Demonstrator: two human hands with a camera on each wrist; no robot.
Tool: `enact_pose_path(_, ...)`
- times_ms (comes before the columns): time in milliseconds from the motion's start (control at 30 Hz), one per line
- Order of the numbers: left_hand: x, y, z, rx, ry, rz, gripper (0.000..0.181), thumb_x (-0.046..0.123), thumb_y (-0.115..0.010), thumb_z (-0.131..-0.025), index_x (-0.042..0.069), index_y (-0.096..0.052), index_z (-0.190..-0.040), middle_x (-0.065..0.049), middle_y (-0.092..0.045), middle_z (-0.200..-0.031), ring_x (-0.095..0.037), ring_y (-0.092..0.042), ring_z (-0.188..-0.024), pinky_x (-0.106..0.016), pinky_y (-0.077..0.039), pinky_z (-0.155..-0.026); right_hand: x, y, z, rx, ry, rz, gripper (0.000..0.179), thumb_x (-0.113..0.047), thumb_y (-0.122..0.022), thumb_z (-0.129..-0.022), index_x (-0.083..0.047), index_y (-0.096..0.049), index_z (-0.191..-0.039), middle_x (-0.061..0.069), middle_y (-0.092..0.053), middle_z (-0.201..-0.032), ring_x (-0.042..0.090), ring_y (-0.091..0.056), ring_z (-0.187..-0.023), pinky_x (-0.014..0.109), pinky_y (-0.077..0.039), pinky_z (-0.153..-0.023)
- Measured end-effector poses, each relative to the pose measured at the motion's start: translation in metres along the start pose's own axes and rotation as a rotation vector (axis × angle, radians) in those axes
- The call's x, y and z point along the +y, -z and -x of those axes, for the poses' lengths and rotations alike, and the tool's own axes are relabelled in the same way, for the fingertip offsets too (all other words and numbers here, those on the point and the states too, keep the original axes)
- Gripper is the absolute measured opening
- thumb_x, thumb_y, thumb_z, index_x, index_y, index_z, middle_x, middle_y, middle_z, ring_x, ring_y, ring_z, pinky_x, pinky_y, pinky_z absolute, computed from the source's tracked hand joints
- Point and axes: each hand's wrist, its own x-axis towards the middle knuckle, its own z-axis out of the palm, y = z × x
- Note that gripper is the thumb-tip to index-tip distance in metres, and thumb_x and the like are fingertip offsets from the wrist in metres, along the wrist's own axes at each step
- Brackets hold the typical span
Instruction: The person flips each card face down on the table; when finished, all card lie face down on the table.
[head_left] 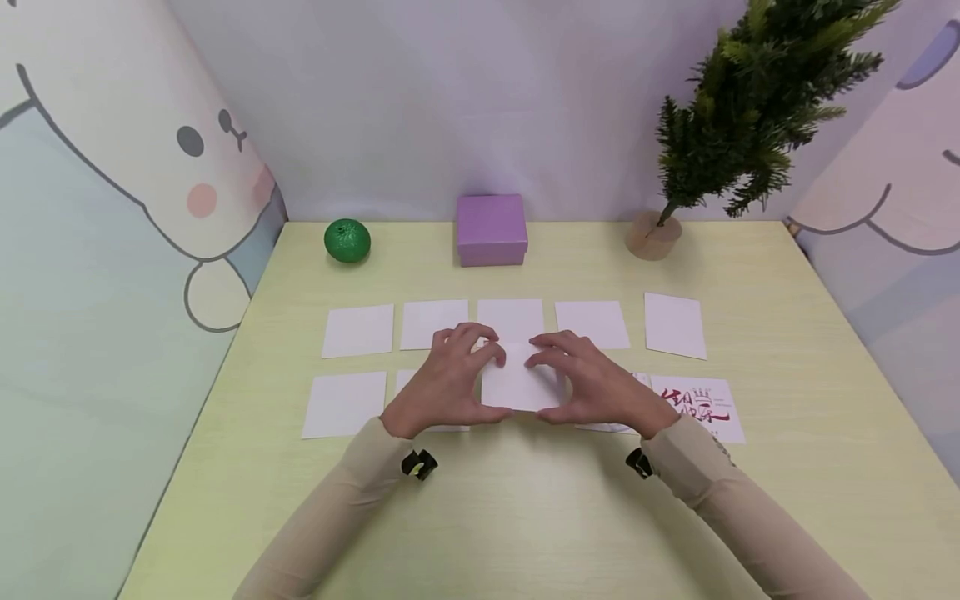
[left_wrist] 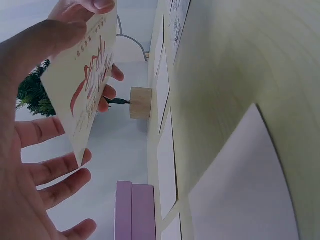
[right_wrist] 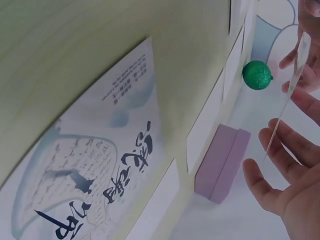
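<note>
A white card (head_left: 522, 387) is held above the table by both hands, its blank side up in the head view. Red calligraphy shows on its underside in the left wrist view. My left hand (head_left: 450, 385) grips the card's left side, thumb at the near edge and fingers toward the far edge. On the right side my right hand (head_left: 603, 387) holds it likewise. The right wrist view shows the card (right_wrist: 289, 97) nearly edge-on. Partly under my right forearm lies a face-up card with dark calligraphy (right_wrist: 132, 150). Beside it rests a card with red calligraphy (head_left: 697, 407).
Blank cards lie in a back row, among them a far-left card (head_left: 358, 331) and a tilted far-right one (head_left: 675, 325). Another blank card (head_left: 345, 406) is front left. Behind stand a green ball-like object (head_left: 347, 241), a purple box (head_left: 492, 231) and a small tree (head_left: 738, 117).
</note>
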Motion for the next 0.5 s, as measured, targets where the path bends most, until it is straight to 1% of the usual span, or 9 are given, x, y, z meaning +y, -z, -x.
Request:
enact_pose_path(33, -0.001, -0.001, 0.000, -0.011, 0.006, -0.010, 0.055, 0.060, -0.080, -0.063, 0.022, -0.058, -0.096, 0.000, -0.055, -0.118, -0.021, -0.047, -0.119, -0.052, -0.039, -0.093, 0.000, -0.001, -0.001, -0.012, -0.003, 0.010, 0.058, -0.038, -0.087, -0.065, -0.014, -0.064, -0.113, 0.013, -0.055, -0.134, 0.026, -0.050, -0.123, 0.046, -0.042, -0.096)
enact_pose_path(100, -0.002, -0.003, 0.000, -0.052, 0.022, -0.042, 0.055, 0.060, -0.079, -0.063, 0.022, -0.058, -0.097, 0.000, -0.055, -0.117, -0.022, -0.046, -0.119, -0.052, -0.038, -0.094, 0.000, -0.003, -0.004, -0.048, -0.016, 0.037, 0.059, -0.039, -0.087, -0.066, -0.013, -0.064, -0.114, 0.013, -0.055, -0.135, 0.026, -0.049, -0.124, 0.047, -0.041, -0.097)
enact_pose_path(267, -0.006, -0.013, -0.003, -0.199, 0.053, -0.112, 0.055, 0.060, -0.078, -0.065, 0.024, -0.059, -0.102, -0.001, -0.055, -0.118, -0.023, -0.045, -0.120, -0.054, -0.035, -0.096, 0.002, -0.013, -0.009, -0.157, -0.062, 0.104, 0.060, -0.043, -0.085, -0.068, -0.013, -0.063, -0.115, 0.013, -0.054, -0.136, 0.028, -0.049, -0.126, 0.050, -0.040, -0.098)
enact_pose_path(367, -0.007, -0.019, -0.003, -0.266, 0.063, -0.127, 0.056, 0.060, -0.078, -0.066, 0.023, -0.060, -0.104, -0.003, -0.055, -0.120, -0.024, -0.044, -0.120, -0.054, -0.034, -0.097, 0.005, -0.020, -0.010, -0.203, -0.084, 0.115, 0.061, -0.046, -0.085, -0.068, -0.014, -0.063, -0.116, 0.014, -0.054, -0.136, 0.030, -0.049, -0.126, 0.051, -0.040, -0.097)
enact_pose_path(500, -0.005, -0.024, -0.001, -0.321, 0.079, -0.116, 0.056, 0.059, -0.079, -0.065, 0.022, -0.061, -0.104, -0.004, -0.056, -0.120, -0.024, -0.044, -0.120, -0.054, -0.033, -0.097, 0.007, -0.029, -0.008, -0.245, -0.088, 0.126, 0.062, -0.050, -0.083, -0.068, -0.015, -0.063, -0.116, 0.012, -0.055, -0.135, 0.030, -0.049, -0.127, 0.050, -0.040, -0.097)
